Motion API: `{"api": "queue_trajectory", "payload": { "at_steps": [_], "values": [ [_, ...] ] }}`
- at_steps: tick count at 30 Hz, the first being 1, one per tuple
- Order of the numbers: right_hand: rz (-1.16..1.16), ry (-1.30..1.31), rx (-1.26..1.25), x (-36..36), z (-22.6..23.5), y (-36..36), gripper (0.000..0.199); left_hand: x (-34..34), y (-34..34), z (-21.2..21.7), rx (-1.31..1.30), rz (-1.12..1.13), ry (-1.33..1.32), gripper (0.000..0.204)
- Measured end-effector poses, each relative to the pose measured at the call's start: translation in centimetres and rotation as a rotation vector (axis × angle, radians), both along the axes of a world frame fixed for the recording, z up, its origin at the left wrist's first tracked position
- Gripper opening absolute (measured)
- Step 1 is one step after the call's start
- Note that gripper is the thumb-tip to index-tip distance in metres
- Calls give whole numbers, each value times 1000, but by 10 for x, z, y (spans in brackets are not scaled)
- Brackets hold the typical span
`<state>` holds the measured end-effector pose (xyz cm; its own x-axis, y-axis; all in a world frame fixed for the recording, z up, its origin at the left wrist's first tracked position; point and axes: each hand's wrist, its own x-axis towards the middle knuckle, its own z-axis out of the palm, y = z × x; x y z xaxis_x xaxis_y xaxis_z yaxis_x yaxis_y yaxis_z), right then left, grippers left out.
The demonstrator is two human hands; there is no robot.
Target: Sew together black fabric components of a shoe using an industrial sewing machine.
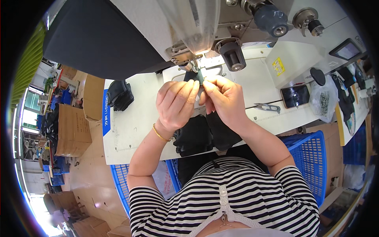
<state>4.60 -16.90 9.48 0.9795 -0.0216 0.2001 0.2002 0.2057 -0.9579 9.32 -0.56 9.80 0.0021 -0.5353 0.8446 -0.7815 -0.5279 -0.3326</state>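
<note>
Both hands meet just in front of the needle area of a sewing machine (189, 59). My left hand (175, 103) pinches a small dark fabric piece (192, 76), fingertips together. Close beside it, my right hand (224, 98) pinches the right side of the same piece between thumb and forefinger. The far end of the fabric reaches toward the presser foot; whether it lies under the foot cannot be made out. Below the hands, a stack of black fabric pieces (193, 136) lies at the table's near edge, with more dark cloth (223, 132) beside it.
Another black fabric stack (120, 95) sits on the table's left. To the right lie thread snips (267, 107), a phone (295, 96) and a clear plastic bag (324, 102). Blue baskets (310, 158) stand below the table edge. Cardboard boxes (73, 130) are on the left.
</note>
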Motion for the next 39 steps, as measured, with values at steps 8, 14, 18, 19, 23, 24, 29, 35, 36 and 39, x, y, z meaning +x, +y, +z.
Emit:
{"api": "queue_trajectory", "payload": {
  "at_steps": [8,14,18,19,23,24,29,35,36,39],
  "values": [
    [35,43,29,-3,-2,-1,19,14,3,0,10,-21,-45,33],
    [46,63,8,-7,-2,0,19,23,2,-1,-15,-16,-65,34],
    [56,61,-17,-9,-2,-1,20,25,-2,1,-38,-16,-46,29],
    [53,62,-15,-9,-3,-1,20,26,-2,0,-48,-17,-35,27],
    [65,65,5,-9,-5,0,20,29,-6,-1,-74,-1,-50,24],
    [70,71,9,-10,-5,0,20,29,-6,-1,-74,10,-41,24],
    [81,64,-11,-11,-5,-1,20,28,-6,-2,-93,38,8,26],
    [94,77,-22,-13,-7,-1,20,30,-6,0,-84,37,-23,24],
    [96,78,-30,-14,-8,-1,20,30,-7,-1,-89,34,-22,24],
    [94,82,-38,-15,-9,-2,19,27,-7,-3,-98,33,-8,23]
  ]
}}
